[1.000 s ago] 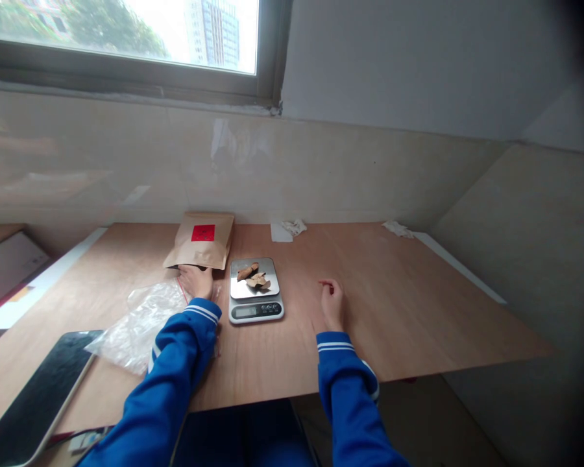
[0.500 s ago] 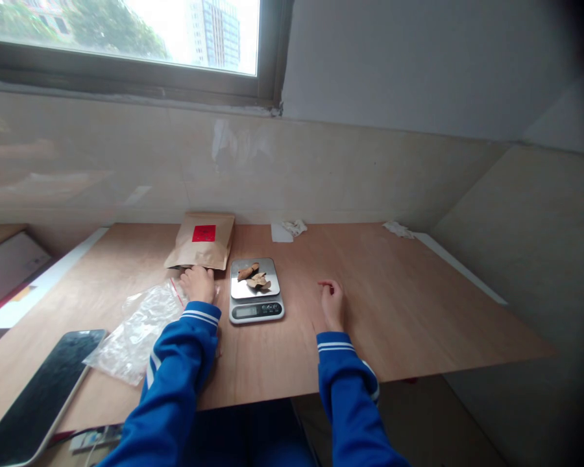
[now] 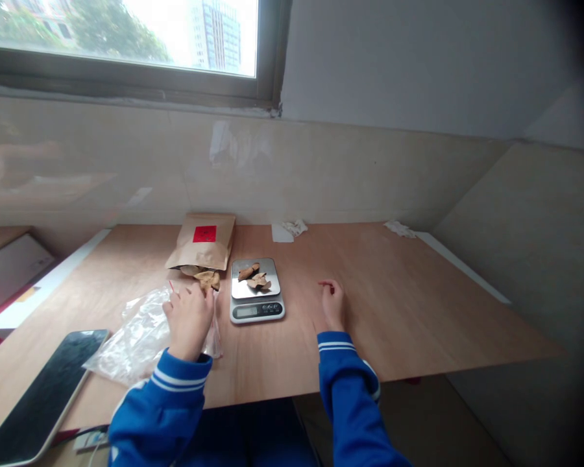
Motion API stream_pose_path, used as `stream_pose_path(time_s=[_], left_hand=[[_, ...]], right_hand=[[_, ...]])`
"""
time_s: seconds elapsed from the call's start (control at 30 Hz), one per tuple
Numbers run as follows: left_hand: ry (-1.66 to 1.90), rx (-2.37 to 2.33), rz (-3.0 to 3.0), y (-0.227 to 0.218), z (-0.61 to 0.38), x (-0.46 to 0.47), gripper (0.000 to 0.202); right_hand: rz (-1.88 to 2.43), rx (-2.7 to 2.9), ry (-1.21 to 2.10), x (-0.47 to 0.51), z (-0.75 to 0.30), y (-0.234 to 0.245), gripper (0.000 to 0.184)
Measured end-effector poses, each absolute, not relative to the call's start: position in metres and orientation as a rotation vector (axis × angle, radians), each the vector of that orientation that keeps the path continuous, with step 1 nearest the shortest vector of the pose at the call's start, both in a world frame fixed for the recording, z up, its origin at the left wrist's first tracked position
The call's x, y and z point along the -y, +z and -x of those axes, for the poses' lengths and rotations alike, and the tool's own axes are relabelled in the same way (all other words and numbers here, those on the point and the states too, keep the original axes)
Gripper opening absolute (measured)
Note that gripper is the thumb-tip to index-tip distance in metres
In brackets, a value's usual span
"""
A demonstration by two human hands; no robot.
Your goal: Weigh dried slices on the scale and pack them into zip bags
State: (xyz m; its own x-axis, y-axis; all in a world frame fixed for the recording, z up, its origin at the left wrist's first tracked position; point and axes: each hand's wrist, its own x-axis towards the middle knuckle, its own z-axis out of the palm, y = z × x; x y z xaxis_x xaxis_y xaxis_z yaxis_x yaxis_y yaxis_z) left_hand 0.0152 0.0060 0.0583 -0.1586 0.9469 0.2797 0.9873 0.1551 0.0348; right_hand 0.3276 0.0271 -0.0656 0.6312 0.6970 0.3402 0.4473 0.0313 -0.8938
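Head view: a few dried brown pieces (image 3: 259,281) already lie on the plate of the scale (image 3: 257,312), while others sit at the mouth of the paper bag (image 3: 194,253), so the moving of pieces looks partly done. The left hand (image 3: 189,321) has bent fingers right at a tan leaf (image 3: 207,279) by that mouth; whether they pinch it, I cannot tell. The right hand (image 3: 333,305) rests loosely clenched on the desk (image 3: 409,311), nothing showing in it.

Room is tightest on the left, where the plastic bag (image 3: 136,337) spreads beside the left wrist and the phone (image 3: 43,395) reaches toward the near edge. The widest room for moving runs from the right hand to the slanting right edge. The wall (image 3: 321,175) bounds the far side.
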Motion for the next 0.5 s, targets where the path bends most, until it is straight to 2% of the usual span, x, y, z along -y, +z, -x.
stream_pose_path(time_s=[0.2,0.5], left_hand=[[-0.275,2.112,2.160,0.047,-0.033,0.017,0.032],[-0.399,1.860,2.372,0.041,-0.056,-0.010,0.027]], right_hand=[[1.606,0.980,0.253,-0.027,-0.328,-0.066,0.024],[1.613,0.980,0.238,-0.029,-0.329,-0.070,0.024]])
